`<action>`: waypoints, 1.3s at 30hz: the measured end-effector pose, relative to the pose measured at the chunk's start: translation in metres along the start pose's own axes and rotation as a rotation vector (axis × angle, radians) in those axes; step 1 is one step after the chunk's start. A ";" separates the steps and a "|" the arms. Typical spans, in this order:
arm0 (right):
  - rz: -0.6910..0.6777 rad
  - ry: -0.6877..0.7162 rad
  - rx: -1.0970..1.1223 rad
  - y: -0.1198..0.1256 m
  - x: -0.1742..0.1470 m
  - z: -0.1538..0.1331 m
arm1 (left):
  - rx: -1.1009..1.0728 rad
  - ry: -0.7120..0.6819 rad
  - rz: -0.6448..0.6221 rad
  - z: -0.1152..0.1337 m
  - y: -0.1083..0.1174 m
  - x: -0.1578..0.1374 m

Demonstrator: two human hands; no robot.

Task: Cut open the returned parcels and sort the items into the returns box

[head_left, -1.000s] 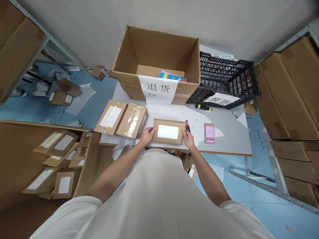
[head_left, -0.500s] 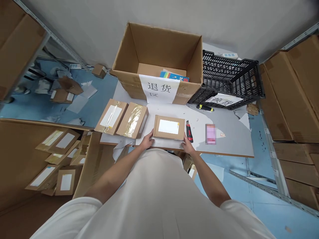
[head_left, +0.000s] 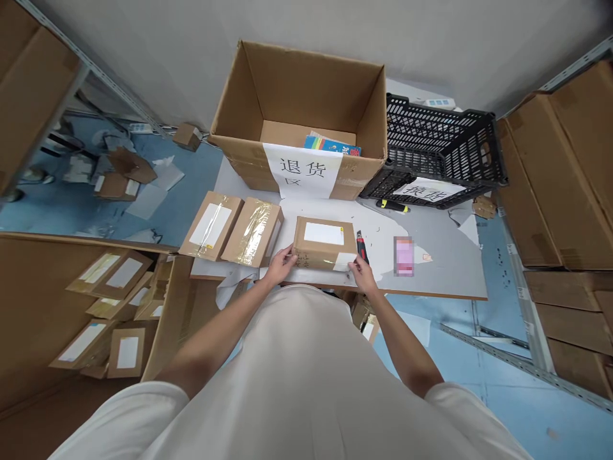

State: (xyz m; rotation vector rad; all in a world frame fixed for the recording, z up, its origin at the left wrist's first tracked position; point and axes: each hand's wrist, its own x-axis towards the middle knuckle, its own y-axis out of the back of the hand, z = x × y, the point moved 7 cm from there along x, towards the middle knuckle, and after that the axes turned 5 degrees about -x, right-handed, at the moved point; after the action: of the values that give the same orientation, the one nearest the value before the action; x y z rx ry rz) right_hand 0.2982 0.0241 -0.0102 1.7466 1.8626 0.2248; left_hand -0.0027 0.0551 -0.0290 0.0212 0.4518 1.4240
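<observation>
A small cardboard box [head_left: 322, 250] with a white label on top sits between my hands over the table. Its near side faces me, showing dark print at the left and a white sticker at the right corner. My left hand [head_left: 281, 264] grips the left near corner. The fingers of my right hand [head_left: 362, 273] close on the right near corner, by the sticker. Just beyond my right hand lies a red and black utility knife [head_left: 361, 246]. Two taped cardboard boxes, one labelled [head_left: 211, 225] and one with shiny tape [head_left: 253, 231], stand to the left.
A large open carton [head_left: 239, 153] with a colourful book [head_left: 330, 144] inside stands at the back, beside a black plastic crate [head_left: 445, 156]. A yellow and black cutter [head_left: 393, 206] and a pink blurred item [head_left: 403, 257] lie on the table [head_left: 450, 268]. Parcels fill a big carton [head_left: 163, 319] at lower left.
The box between my hands has tilted back, so its near side with print and sticker now shows. My hands have shifted slightly up along its near corners.
</observation>
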 end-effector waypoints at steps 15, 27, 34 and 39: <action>-0.011 -0.187 0.152 0.001 0.049 -0.017 | 0.008 0.027 0.274 0.037 0.004 0.027; -0.052 -0.233 0.060 0.014 0.031 -0.006 | 0.159 0.063 0.295 0.039 -0.002 -0.004; 0.035 -0.377 -0.692 0.038 0.047 0.034 | 0.319 -0.172 0.481 0.056 0.003 -0.009; -0.060 -0.299 -0.755 0.041 0.056 0.035 | 0.535 -0.672 0.062 0.082 -0.038 -0.012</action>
State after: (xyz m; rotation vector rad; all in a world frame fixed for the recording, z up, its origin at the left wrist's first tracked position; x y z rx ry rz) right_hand 0.3519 0.0741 -0.0355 1.1268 1.3561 0.5309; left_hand 0.0586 0.0585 0.0390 0.9226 0.2558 1.2290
